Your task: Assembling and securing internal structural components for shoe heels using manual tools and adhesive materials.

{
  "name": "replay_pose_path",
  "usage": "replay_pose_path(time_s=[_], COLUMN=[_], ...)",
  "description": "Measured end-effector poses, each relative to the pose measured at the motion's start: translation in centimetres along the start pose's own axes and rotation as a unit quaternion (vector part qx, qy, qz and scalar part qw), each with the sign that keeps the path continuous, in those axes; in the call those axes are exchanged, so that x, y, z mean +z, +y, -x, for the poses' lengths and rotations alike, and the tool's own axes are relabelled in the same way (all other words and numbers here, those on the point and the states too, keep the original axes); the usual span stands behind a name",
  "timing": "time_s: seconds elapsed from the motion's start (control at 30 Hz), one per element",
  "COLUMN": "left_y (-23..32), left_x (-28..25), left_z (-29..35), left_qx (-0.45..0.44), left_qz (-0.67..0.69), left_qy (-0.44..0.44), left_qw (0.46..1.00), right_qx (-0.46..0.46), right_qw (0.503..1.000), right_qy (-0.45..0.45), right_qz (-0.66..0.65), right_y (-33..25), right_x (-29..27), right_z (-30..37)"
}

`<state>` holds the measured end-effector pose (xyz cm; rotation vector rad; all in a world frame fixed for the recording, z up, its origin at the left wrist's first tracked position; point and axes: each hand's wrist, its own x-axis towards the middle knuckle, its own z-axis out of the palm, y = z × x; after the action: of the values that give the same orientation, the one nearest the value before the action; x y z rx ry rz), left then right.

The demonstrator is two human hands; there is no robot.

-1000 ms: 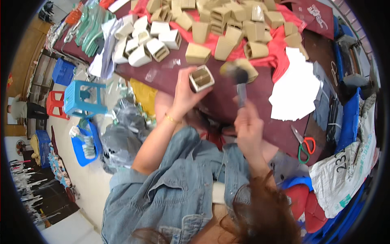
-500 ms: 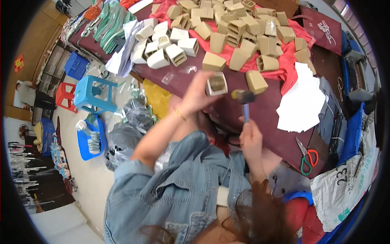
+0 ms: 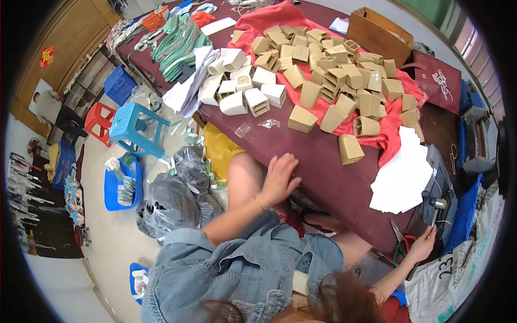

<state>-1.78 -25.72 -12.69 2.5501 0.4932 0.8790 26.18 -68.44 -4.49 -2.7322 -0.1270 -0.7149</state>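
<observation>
My left hand rests at the near edge of the dark red table, fingers spread, holding nothing. Far to the right, my right hand is closed round the handle of a small hammer, its head beside folded grey cloth. Next to that hand lie scissors with red and green handles, partly hidden. Beyond my left hand, several white hollow blocks are grouped on the table. Many tan hollow blocks are heaped on a red cloth. One tan block sits apart, nearer me.
White paper sheets lie at the table's right. A wooden box and dark red bag stand behind. At left are green strips, a blue stool, a red stool, grey plastic bags and a distant person.
The white block has left my left hand, which has lowered to the table edge and opened. My right hand has carried the hammer far right. The view has shifted.
</observation>
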Motion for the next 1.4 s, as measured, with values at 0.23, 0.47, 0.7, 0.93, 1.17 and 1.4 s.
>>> replay_pose_path(time_s=[0.23,0.47,0.7,0.93,1.17,1.4], left_y=[2.3,-0.1,-6.0,-4.0,-4.1,-10.7], left_x=[0.6,6.4,12.1,13.9,18.8,24.4], left_z=[4.4,9.4,14.4,13.6,12.3,21.8], left_qx=[0.039,-0.042,0.027,0.051,0.149,0.292], left_qz=[0.071,0.068,0.193,0.108,0.074,0.301], left_qy=[0.012,-0.591,-0.531,-0.587,-0.571,-0.341], left_qw=[0.997,0.803,0.825,0.801,0.804,0.841], right_qx=[-0.205,-0.373,-0.001,-0.124,-0.131,-0.156], right_qw=[0.937,0.653,0.611,0.639,0.627,0.604], right_qy=[0.124,-0.488,-0.776,-0.738,-0.738,-0.733], right_qz=[-0.253,-0.443,-0.154,-0.178,-0.215,-0.271], right_y=[-12.1,-26.4,-13.1,-12.6,-11.6,-15.7], right_x=[0.9,9.3,27.0,23.3,18.7,12.3], right_z=[1.6,24.4,28.3,26.1,22.1,22.9])
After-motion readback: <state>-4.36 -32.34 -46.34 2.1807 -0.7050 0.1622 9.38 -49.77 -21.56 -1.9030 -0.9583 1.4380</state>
